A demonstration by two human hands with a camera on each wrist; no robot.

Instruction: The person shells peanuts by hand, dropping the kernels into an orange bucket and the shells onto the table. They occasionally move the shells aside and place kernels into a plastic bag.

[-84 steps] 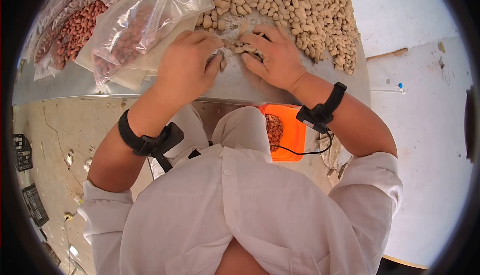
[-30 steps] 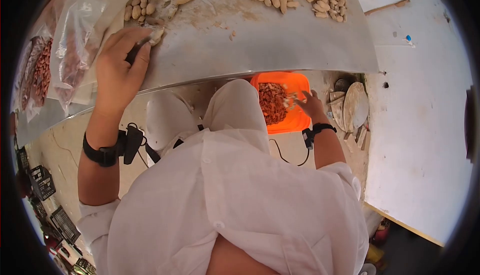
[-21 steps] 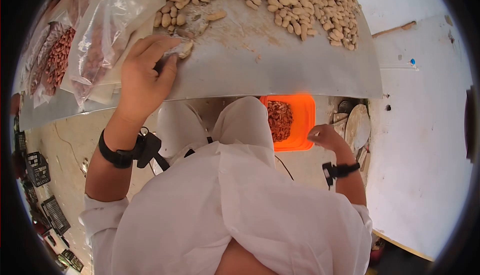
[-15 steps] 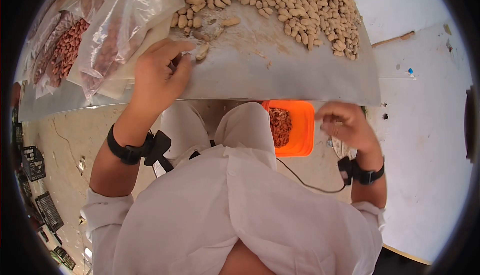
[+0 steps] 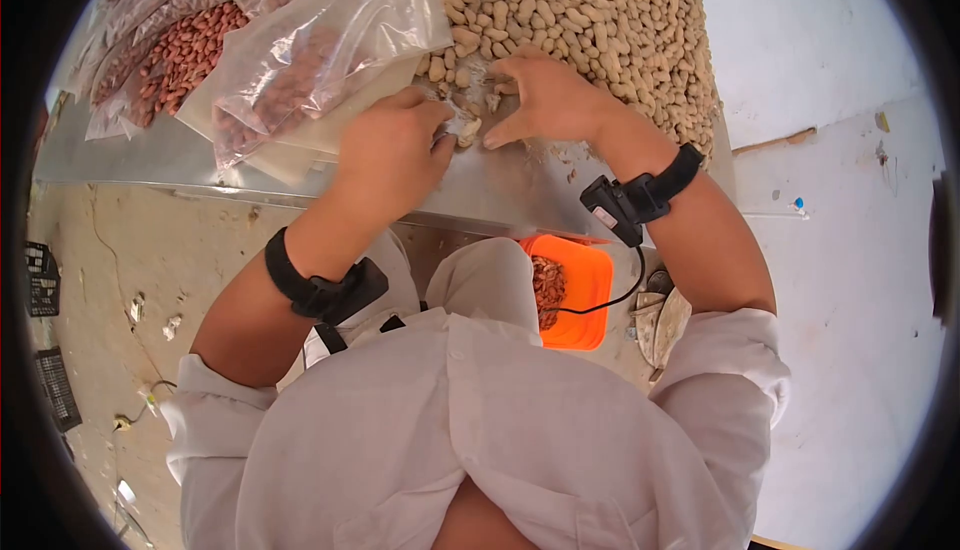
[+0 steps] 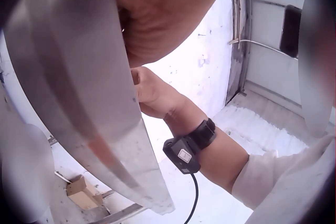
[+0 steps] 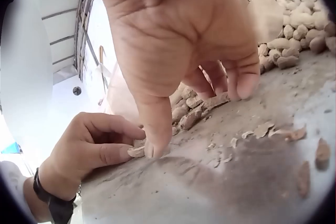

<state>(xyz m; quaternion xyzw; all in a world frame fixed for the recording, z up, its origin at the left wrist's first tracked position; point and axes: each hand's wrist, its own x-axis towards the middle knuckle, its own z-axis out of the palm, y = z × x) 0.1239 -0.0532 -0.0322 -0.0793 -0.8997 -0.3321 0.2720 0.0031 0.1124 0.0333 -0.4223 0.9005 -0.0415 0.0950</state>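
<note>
On the metal table, the left hand [image 5: 395, 155] pinches a peanut pod [image 7: 137, 151] between thumb and fingers. Facing it, the right hand [image 5: 550, 100] has its thumb and fingers spread apart. In the right wrist view, the right thumb [image 7: 156, 134] touches the table close beside that pod, and its other fingertips rest by a shell [image 7: 215, 101]. Behind both hands lies a large heap of unshelled peanuts [image 5: 600, 30]. The left wrist view shows the underside of the left hand [image 6: 163, 14] and part of the right hand [image 6: 155, 95]; the table edge hides their fingertips.
Clear bags [image 5: 330, 40] with red kernels [image 5: 195, 55] lie at the table's left. Below the front edge stands an orange basin [image 5: 592, 300] holding reddish bits. Shell fragments [image 7: 262, 129] are scattered near the right hand. A cable hangs from the right wrist camera [image 5: 618, 212].
The right hand has come up from beside the orange basin to the table, close to the left hand. The head view has shifted, and the bags and heap sit further right in it.
</note>
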